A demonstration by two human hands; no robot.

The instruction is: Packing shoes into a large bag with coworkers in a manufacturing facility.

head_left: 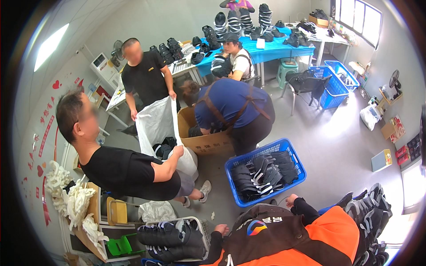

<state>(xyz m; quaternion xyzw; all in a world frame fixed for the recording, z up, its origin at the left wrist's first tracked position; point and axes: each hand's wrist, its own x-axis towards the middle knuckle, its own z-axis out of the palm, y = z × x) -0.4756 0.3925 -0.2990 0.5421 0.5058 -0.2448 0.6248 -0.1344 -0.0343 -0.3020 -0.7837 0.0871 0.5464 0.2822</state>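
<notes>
My left hand [221,229] hangs beside a pale basket [205,235] packed with black curved pieces [171,239] with pale edges. Its fingers look curled in, with nothing visible in them. To the right, my right hand [291,200] hovers near the front rim of a blue crate [239,203], fingers also curled and nothing seen in them. Rows of similar black pieces [266,173] with light straps fill that crate; I cannot make out their exact kind. Neither hand appears to touch the crate or basket.
Two people in black shirts hold a white sack [155,117] open at left. A person in blue [235,104] bends into a cardboard box [206,144]. Stacked black pieces [368,217] stand close at my right. Behind are a blue-covered table [275,53] and a chair [306,84].
</notes>
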